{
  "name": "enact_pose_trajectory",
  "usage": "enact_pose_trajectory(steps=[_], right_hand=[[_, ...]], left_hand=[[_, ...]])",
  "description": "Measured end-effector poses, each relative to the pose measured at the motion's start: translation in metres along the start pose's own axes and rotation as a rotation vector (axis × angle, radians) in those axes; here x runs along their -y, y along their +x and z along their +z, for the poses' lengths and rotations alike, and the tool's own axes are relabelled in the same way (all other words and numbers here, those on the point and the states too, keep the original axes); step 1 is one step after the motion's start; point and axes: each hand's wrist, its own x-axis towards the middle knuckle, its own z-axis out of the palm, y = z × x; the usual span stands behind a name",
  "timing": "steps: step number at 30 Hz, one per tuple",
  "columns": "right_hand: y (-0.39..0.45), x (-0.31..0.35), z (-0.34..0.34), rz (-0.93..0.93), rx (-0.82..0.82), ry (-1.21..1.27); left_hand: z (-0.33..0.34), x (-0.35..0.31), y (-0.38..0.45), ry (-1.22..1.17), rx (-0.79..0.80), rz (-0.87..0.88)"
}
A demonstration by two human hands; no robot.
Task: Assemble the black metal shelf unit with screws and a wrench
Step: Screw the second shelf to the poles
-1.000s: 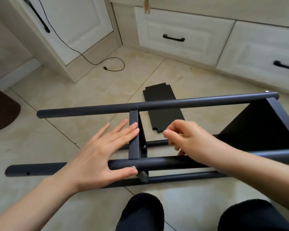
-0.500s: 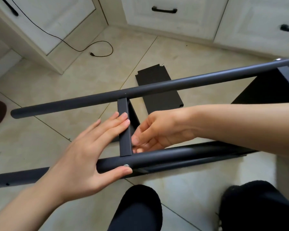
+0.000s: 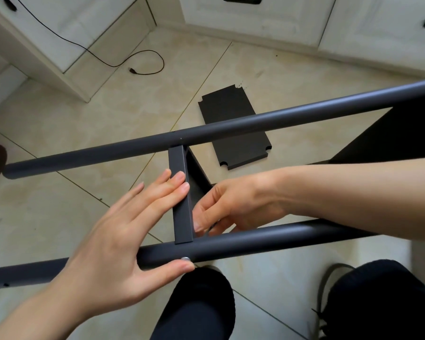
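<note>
The black shelf frame lies on its side on the tiled floor. Its far tube [image 3: 255, 121] and near tube [image 3: 255, 244] cross the view. A narrow shelf panel edge [image 3: 179, 163] stands between them. My left hand [image 3: 123, 236] presses straight fingers on that edge, with the thumb under the near tube beside a silver screw head [image 3: 185, 258]. My right hand [image 3: 238, 204] reaches in between the tubes from the right. Its curled fingers pinch something small and dark right behind the panel edge; what it is stays hidden. No wrench shows.
A loose black shelf panel [image 3: 226, 106] lies flat on the floor beyond the frame. Another mounted panel [image 3: 390, 133] fills the frame's right end. White cabinets [image 3: 255, 18] line the back, with a black cable [image 3: 147, 62] on the floor. My knees [image 3: 199, 303] sit under the near tube.
My right hand dropped from above the near tube down between the tubes to the panel edge. The view closed in on the frame. My left hand kept its place.
</note>
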Motion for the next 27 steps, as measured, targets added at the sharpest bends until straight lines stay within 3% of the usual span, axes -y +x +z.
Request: enact_pose_trajectory(steps=[27], right_hand=[[0.0048, 0.002, 0.0037, 0.079, -0.022, -0.073]], left_hand=[[0.0005, -0.0018, -0.0005, 0.045, -0.001, 0.014]])
